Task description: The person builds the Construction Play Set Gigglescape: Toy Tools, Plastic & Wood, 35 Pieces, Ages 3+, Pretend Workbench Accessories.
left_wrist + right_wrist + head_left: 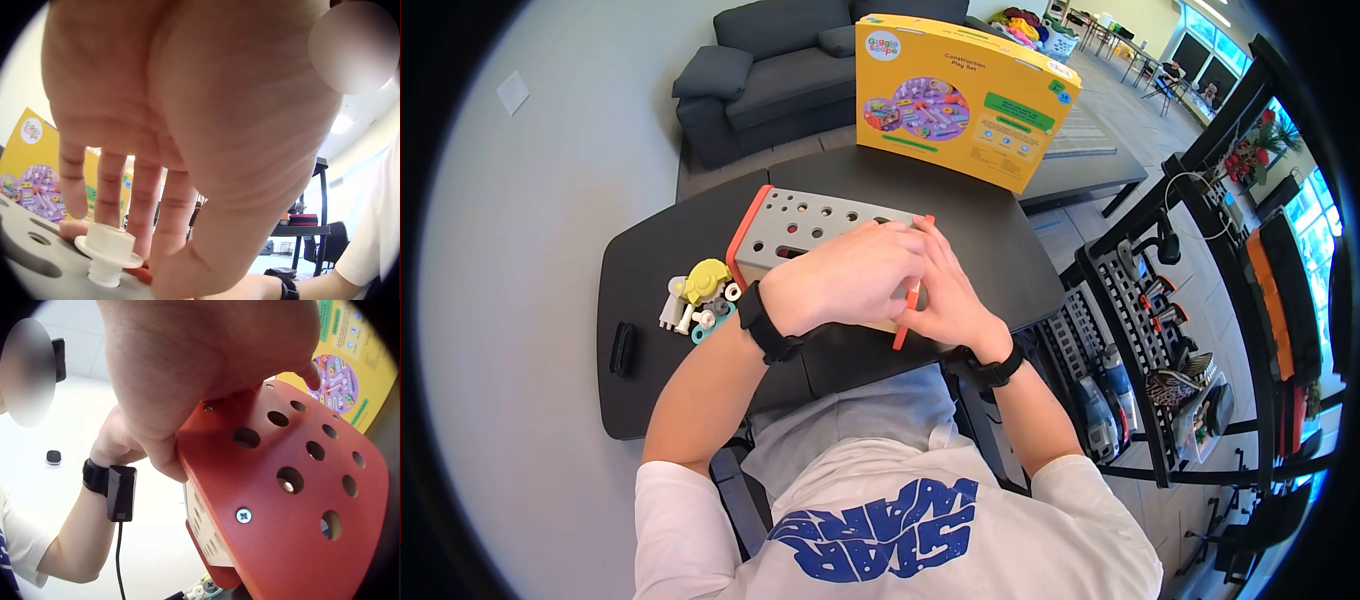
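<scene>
Toolbox [770, 225]: head view; on the black table [660, 260], left of and nearer than the yellow carton [990, 150].
Left hand [845, 275]: over the toolbox's right end, fingers bent (whether gripping, cannot be told).
White bolt [107, 247]: left wrist view; head up in the grey top [69, 259].
Right hand [212, 356]: right wrist view; grips the red end panel [250, 481].

yellow box [880, 110] fine print: too sm. | wht peg [109, 240] btm: hidden | red panel [284, 550] btm: cut off, R wrist view
</scene>
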A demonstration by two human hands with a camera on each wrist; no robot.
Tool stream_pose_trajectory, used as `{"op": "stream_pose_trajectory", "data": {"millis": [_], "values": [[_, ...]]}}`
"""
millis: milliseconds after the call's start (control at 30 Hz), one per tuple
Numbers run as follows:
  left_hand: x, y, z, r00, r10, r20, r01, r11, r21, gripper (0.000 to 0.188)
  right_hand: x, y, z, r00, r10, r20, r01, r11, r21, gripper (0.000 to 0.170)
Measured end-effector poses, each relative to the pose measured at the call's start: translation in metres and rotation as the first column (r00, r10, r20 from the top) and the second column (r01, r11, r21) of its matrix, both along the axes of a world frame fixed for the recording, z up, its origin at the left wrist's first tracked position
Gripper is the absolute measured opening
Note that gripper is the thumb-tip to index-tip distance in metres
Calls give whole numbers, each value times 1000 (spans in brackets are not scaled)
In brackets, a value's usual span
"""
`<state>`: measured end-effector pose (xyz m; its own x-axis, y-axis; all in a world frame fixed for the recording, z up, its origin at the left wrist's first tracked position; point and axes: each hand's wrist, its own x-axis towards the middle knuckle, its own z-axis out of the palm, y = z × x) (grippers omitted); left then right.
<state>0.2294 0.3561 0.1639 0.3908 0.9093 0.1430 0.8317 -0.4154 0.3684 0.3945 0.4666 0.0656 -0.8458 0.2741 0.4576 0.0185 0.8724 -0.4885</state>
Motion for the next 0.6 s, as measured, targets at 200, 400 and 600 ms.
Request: {"op": "stream_pose_trajectory", "data": {"millis": [200,400,600], "values": [[6,0,1,937,323,-132,-328,945,-13,20,0,-4,5,1000,-13,-23,12,1000,-11,78],[-1,-2,-13,996,93,0,-92,982,164,18,0,-1,1,1000,-5,-6,5,1000,9,78],[8,0,9,994,-1,-107,-9,996,-94,18,-1,0,0,1000,11,-20,-11,1000,10,77]]}}
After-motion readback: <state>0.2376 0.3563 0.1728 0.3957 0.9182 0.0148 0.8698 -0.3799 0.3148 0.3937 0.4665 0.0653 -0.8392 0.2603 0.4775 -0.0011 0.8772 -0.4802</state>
